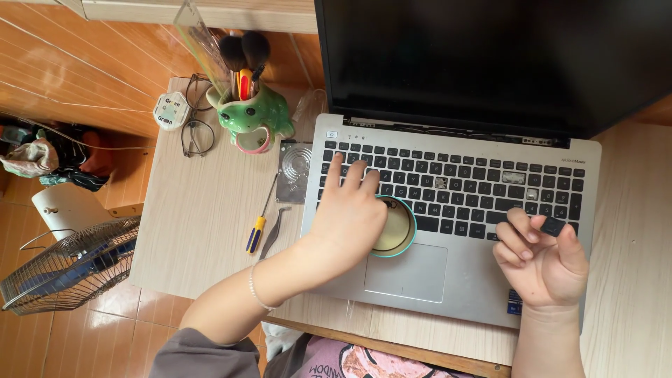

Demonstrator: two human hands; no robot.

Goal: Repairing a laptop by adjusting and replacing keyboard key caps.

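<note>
An open silver laptop (462,280) with a dark screen lies on a light wooden table (203,231). Some keys are missing from its black keyboard (462,189). My left hand (348,210) rests flat on the keyboard's left side, fingers spread, and touches a small round teal-rimmed dish (397,227) that sits on the palm rest. My right hand (542,259) hovers over the laptop's right side and pinches a loose black keycap (552,226) between thumb and fingers.
Left of the laptop lie a bare hard-drive (294,171), a yellow-handled screwdriver (257,231) and tweezers (274,231). A green frog-shaped pot of brushes (253,112), eyeglasses (196,133) and a small round tin (170,110) stand behind. A fan (70,262) sits on the floor.
</note>
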